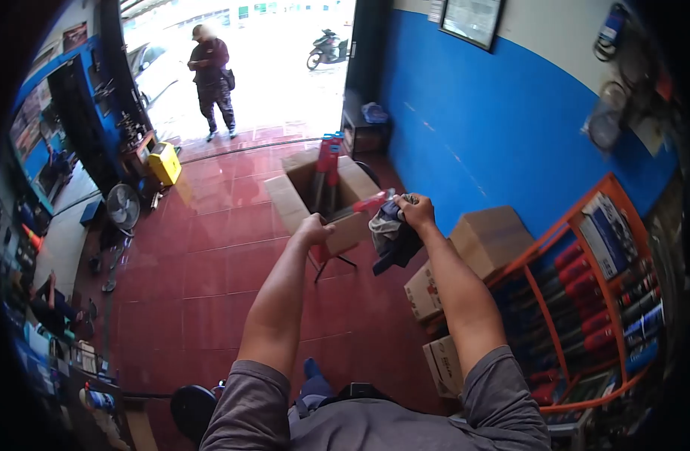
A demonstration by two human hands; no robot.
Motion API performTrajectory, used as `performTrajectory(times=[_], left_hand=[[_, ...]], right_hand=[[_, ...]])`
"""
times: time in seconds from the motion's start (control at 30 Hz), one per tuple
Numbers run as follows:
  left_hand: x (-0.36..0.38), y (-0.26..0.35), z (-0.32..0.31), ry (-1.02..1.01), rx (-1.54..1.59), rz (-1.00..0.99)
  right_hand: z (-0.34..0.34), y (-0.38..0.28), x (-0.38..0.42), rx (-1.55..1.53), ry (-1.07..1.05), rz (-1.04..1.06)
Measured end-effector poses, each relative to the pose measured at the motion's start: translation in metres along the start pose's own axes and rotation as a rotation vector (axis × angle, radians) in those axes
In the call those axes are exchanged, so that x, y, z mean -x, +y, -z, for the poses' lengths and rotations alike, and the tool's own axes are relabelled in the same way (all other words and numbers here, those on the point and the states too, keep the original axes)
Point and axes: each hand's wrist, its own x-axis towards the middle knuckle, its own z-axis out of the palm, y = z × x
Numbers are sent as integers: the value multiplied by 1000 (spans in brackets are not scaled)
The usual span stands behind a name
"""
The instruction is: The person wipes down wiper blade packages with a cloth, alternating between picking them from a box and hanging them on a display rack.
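Note:
My left hand (313, 230) is closed at the near side of an open cardboard box (285, 201). It appears to grip the dark end of a long, slim item with a red end (373, 201), which is blurred and slants up toward my other hand. My right hand (418, 210) is closed on a crumpled grey and dark cloth (394, 239), which hangs below the fingers beside the item's red end. Inside the box, similar long dark items with red tops (327, 161) stand upright. The box rests on a red stool (324, 254).
Cardboard boxes (491, 240) are stacked along the blue wall at right, beside an orange rack (540, 301) of red-ended items. A person (212, 75) stands in the doorway. A yellow container (164, 164) and a fan (123, 204) are at left. Another person (52, 304) sits at far left.

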Motion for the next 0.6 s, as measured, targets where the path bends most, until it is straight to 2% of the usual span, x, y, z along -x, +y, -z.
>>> performTrajectory(times=[0.17,0.2,0.23,0.27,0.37,0.43,0.47,0.6], left_hand=[[-34,-101,101,63,-96,115],[-42,-113,116,60,-95,135],[-52,-125,127,60,-63,161],[-61,-134,135,61,-58,164],[-94,-170,145,104,-81,146],[-136,-201,143,-41,-40,80],[-155,-212,142,-84,-38,135],[-221,-227,153,-105,-48,133]], right_hand=[[-102,-55,-36,-323,-55,-138],[-121,-58,-46,-323,-57,-139],[-144,-54,-57,-453,-66,-140],[-165,-50,-70,-582,-76,-140],[-202,-62,-91,-581,-89,-267],[-232,-50,-107,-614,-100,-365],[-253,-36,-118,-690,-93,-379],[-306,-20,-155,-576,-75,-563]])
